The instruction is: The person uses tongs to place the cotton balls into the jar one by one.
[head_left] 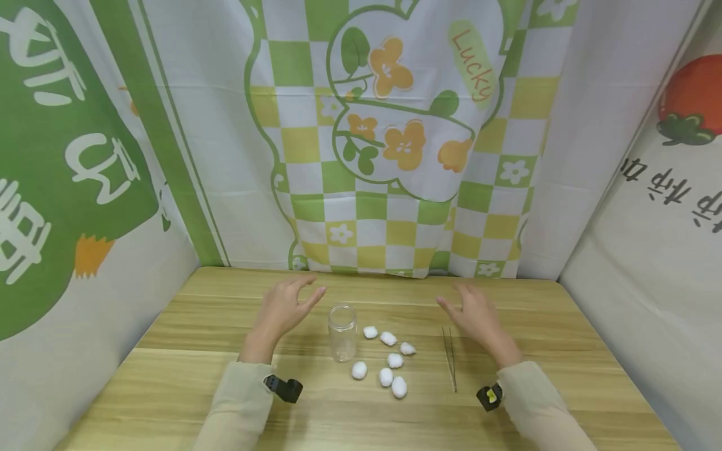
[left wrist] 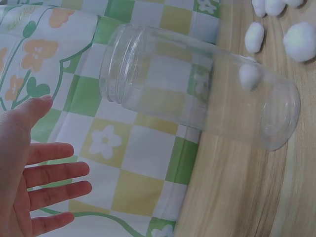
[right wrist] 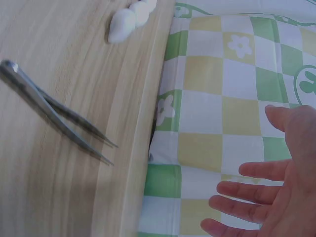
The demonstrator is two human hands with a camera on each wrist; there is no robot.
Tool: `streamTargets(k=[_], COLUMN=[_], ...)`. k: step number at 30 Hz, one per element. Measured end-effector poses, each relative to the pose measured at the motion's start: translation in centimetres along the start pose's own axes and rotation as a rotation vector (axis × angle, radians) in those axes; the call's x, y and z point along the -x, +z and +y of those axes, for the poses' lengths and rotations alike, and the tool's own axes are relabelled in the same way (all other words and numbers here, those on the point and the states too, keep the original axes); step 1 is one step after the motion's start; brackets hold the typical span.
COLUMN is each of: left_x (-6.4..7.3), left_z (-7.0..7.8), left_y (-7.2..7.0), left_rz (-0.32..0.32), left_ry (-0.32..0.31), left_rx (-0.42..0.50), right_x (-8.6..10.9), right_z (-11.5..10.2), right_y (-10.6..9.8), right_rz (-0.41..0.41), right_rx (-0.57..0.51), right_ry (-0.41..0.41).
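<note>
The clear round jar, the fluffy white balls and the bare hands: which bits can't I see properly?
Head view: what the clear round jar is made of; it's too see-through to tell glass from plastic.
Left wrist view: the topmost fluffy white balls, cut by the top edge; part of the left hand, cut by the left edge.
Right wrist view: part of the right hand, cut by the right edge.

7 white cotton balls (head_left: pixel 395 361) in the head view, lower center of the frame; 1 clear jar (head_left: pixel 342 338) at their upper left, 1 pair of tweezers (head_left: pixel 452 373) to their right. 2 hands: left hand (head_left: pixel 282 307) left of center, right hand (head_left: pixel 476 315) right. 2 wrist cameras (head_left: pixel 290 391), lower edge area.
</note>
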State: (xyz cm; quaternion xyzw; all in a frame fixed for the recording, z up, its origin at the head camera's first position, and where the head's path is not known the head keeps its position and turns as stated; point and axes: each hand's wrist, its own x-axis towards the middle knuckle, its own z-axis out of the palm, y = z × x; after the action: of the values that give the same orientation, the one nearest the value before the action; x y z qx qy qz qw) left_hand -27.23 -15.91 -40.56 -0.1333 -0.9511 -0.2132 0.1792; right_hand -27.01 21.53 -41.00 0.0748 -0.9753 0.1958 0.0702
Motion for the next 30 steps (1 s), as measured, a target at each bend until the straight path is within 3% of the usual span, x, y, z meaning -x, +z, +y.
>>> streamTargets(k=[12,21,30], left_x=[1.1,1.7,2.2], left_z=[0.1,0.0,-0.3], left_y=[0.3,1.0,1.4], left_rz=[-0.029,-0.020,-0.074], left_ry=[-0.025,-0.032,-0.073], left_rx=[0.072,0.115,0.260], right_x=[0.9,1.7,2.0], right_z=[0.4,0.4,0.4], right_y=[1.1,1.8,2.3], right_rz=[-0.033,-0.055,-0.064], right_rx=[-0.121,-0.135,-0.181], right_ry=[0.003,0.035,0.037])
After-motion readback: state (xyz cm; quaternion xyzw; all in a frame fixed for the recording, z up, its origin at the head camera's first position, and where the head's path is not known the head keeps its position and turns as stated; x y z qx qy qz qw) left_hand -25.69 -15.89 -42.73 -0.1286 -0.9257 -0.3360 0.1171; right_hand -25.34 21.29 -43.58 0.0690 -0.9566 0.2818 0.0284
